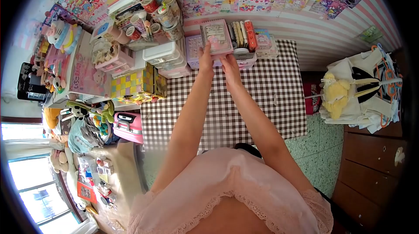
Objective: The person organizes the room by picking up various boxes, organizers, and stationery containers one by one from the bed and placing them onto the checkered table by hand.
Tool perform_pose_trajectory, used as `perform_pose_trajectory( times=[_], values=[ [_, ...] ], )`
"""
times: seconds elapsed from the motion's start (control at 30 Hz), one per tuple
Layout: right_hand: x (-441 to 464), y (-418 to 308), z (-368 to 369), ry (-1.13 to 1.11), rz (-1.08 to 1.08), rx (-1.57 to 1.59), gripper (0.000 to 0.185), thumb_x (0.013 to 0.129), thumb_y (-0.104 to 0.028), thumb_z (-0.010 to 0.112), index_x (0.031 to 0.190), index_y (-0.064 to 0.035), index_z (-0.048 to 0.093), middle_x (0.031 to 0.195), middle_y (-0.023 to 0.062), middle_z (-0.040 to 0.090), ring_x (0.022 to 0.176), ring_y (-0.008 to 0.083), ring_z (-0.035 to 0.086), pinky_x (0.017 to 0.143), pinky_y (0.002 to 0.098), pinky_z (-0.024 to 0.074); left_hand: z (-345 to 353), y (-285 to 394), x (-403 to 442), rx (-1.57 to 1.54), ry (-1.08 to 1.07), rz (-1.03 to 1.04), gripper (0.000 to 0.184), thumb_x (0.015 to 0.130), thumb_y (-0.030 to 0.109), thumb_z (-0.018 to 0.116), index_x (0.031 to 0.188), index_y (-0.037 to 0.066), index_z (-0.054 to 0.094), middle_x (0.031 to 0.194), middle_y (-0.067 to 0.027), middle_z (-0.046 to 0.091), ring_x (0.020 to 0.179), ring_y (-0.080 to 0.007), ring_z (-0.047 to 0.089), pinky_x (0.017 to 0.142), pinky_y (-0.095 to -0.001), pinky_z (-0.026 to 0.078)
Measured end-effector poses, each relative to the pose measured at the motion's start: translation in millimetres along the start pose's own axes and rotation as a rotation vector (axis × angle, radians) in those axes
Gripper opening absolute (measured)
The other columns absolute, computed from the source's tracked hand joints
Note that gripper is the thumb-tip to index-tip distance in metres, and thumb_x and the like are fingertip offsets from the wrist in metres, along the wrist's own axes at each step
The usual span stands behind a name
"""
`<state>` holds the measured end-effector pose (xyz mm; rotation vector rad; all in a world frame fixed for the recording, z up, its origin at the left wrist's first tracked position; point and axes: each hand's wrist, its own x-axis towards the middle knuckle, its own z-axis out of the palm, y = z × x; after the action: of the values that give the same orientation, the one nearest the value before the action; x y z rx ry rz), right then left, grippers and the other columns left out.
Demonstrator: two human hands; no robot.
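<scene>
At the back of the table, a pink box (pixel 223 28) with a see-through front shows pale items inside. My left hand (pixel 206 61) grips its left side near the bottom, with the fingers closed along the edge. My right hand (pixel 230 69) holds the lower right corner, its fingers partly hidden by the box. A lilac box (pixel 193 51) sits just left of my left hand. Right of the pink box stands a holder (pixel 243 54) with upright black, cream and red items.
The checked tablecloth (pixel 227 112) lies under both forearms. White drawers (pixel 163 55) and a checkered box (pixel 133 83) stand at the left, below a rack of tape rolls and cups (pixel 158 16). Clothes hang on a rack (pixel 366 88) at the right. A pink suitcase (pixel 129 131) stands lower left.
</scene>
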<state>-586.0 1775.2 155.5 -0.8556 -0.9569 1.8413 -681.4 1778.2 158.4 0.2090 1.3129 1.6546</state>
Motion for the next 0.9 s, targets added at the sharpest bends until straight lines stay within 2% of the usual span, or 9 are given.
perform_pose_trajectory(
  times=[0.03,0.07,0.13,0.37,0.57,0.73,0.9],
  values=[
    [-3,-3,1,0.018,-0.013,0.016,0.051,0.081,-0.026,0.054,0.124,-0.0085,0.035,0.127,0.0026,0.037,0.115,0.0147,0.034,0.095,0.0316,0.0228,1,-3,0,-0.002,0.040,0.045,0.075,0.076,0.046,0.054,0.133,0.013,0.018,0.134,-0.0052,0.026,0.121,-0.0224,0.025,0.095,-0.0443,0.020],
    [-3,-4,0,0.018,-0.013,0.014,0.051,0.081,-0.026,0.054,0.124,-0.0085,0.035,0.127,0.0026,0.037,0.115,0.0147,0.034,0.095,0.0316,0.0228,0,-4,1,-0.004,0.040,0.045,0.075,0.076,0.046,0.054,0.133,0.013,0.018,0.134,-0.0052,0.026,0.121,-0.0224,0.025,0.095,-0.0443,0.020],
    [-2,-2,-2,0.033,0.000,0.007,0.053,0.081,-0.026,0.055,0.126,-0.0074,0.033,0.130,0.0043,0.033,0.118,0.0161,0.031,0.097,0.0332,0.0215,-4,-4,3,0.078,-0.035,0.092,0.081,0.077,0.045,0.054,0.135,0.012,0.008,0.135,-0.0063,0.023,0.123,-0.0231,0.023,0.096,-0.0446,0.020],
    [2,1,-9,0.010,0.016,-0.014,0.053,0.080,-0.028,0.056,0.124,-0.0079,0.035,0.126,0.0036,0.038,0.115,0.0158,0.034,0.096,0.0334,0.0224,-8,5,-6,0.093,-0.064,0.049,0.080,0.078,0.044,0.053,0.134,0.008,0.009,0.134,-0.0084,0.024,0.122,-0.0246,0.024,0.095,-0.0456,0.023],
    [-2,-7,-4,0.056,0.071,0.043,0.053,0.078,-0.030,0.056,0.122,-0.0072,0.036,0.120,0.0038,0.041,0.115,0.0159,0.035,0.097,0.0330,0.0225,-9,10,-9,0.122,-0.040,0.048,0.076,0.078,0.044,0.053,0.134,0.011,0.014,0.133,-0.0078,0.027,0.120,-0.0238,0.026,0.093,-0.0446,0.026],
    [-7,-2,13,-0.076,0.160,0.001,0.052,0.077,-0.029,0.056,0.121,-0.0075,0.037,0.122,0.0052,0.040,0.117,0.0168,0.031,0.098,0.0331,0.0202,-36,21,-7,0.105,0.098,0.065,0.064,0.078,0.043,0.053,0.128,0.011,0.028,0.125,-0.0050,0.035,0.113,-0.0221,0.033,0.092,-0.0427,0.027],
    [-1,10,30,-0.111,0.169,-0.008,0.050,0.077,-0.027,0.056,0.120,-0.0079,0.038,0.124,0.0050,0.039,0.117,0.0172,0.030,0.099,0.0334,0.0187,-55,25,0,0.041,0.119,0.079,0.056,0.079,0.043,0.053,0.122,0.011,0.037,0.119,-0.0049,0.040,0.108,-0.0204,0.036,0.092,-0.0409,0.026]
  ],
)
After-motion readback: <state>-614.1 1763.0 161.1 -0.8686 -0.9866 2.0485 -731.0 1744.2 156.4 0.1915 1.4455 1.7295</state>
